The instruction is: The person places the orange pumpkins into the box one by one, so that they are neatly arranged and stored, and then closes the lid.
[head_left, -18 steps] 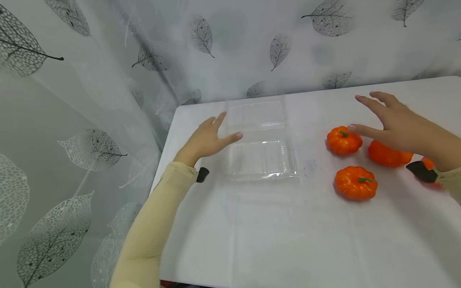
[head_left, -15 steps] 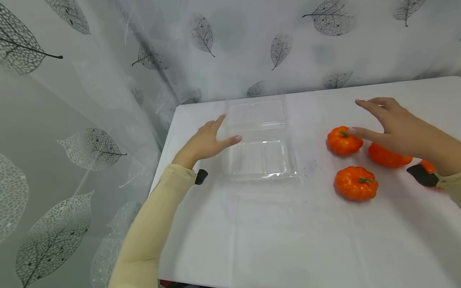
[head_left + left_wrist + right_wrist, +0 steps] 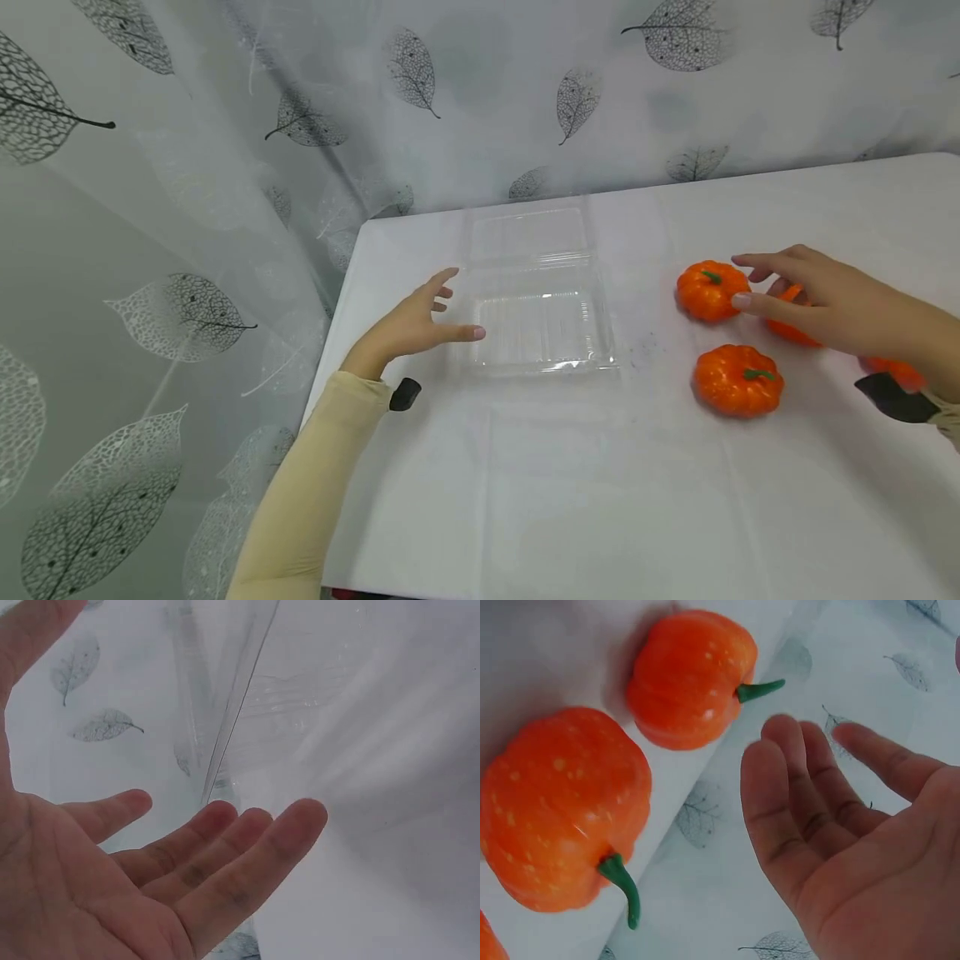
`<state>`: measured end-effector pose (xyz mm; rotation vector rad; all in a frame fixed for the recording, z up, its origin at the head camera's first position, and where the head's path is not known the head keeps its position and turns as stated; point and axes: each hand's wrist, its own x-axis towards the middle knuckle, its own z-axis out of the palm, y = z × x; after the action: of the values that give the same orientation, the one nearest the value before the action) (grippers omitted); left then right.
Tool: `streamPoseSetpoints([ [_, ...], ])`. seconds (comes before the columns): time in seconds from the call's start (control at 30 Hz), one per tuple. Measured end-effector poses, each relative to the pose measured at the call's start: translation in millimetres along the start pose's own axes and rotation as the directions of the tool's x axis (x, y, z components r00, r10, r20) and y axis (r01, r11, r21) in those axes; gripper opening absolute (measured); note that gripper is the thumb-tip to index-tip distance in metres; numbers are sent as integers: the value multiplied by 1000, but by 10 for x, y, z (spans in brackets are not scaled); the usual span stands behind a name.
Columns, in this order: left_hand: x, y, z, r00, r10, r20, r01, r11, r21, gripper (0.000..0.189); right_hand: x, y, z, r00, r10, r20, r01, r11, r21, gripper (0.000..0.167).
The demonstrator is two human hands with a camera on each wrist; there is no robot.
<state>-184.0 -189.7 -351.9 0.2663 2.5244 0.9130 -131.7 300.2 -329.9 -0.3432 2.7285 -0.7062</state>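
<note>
An opened clear plastic clamshell box (image 3: 534, 329) lies on the white table, its lid (image 3: 528, 235) folded back towards the curtain. My left hand (image 3: 408, 327) hovers at the box's left side with fingers spread and thumb pointing at the tray; the left wrist view shows its palm (image 3: 82, 892) bare. Over the orange toy pumpkins, my right hand (image 3: 836, 302) reaches in from the right, fingers slightly bent and holding nothing. Its thumb tip overlaps the edge of the far pumpkin (image 3: 705, 292) in the head view. It partly covers a second pumpkin (image 3: 786, 323). Nearer me sits a third pumpkin (image 3: 738, 381).
Another orange piece (image 3: 900, 372) shows under my right wrist, mostly hidden. A leaf-patterned curtain (image 3: 487, 100) hangs behind the table and down its left side. The white tablecloth (image 3: 600, 500) spreads in front of the box and pumpkins.
My right hand has lowered towards the pumpkins, its fingers drawing closer to the thumb. The left hand has sunk slightly and shifted left, away from the box. Box and pumpkins keep their places.
</note>
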Motion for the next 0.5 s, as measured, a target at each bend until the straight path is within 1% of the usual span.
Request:
streamPoseSetpoints([
  [0.1,-29,-36,0,1000,-8,22,10,995,-104,123,-60,23,57,1000,-1,19,0,998,55,61],
  [0.2,-40,-76,11,999,-4,41,11,983,-181,126,-114,51,119,999,3,41,-8,991,131,57],
  [0.3,-41,-110,31,999,1,53,11,975,-221,126,-159,98,176,998,9,66,-21,982,186,57],
  [0.4,-42,-140,46,998,5,55,8,972,-236,126,-188,166,228,998,-17,63,4,981,192,59],
  [0.5,-51,-159,50,998,0,59,14,968,-249,125,-218,216,277,998,-34,58,23,983,180,64],
])
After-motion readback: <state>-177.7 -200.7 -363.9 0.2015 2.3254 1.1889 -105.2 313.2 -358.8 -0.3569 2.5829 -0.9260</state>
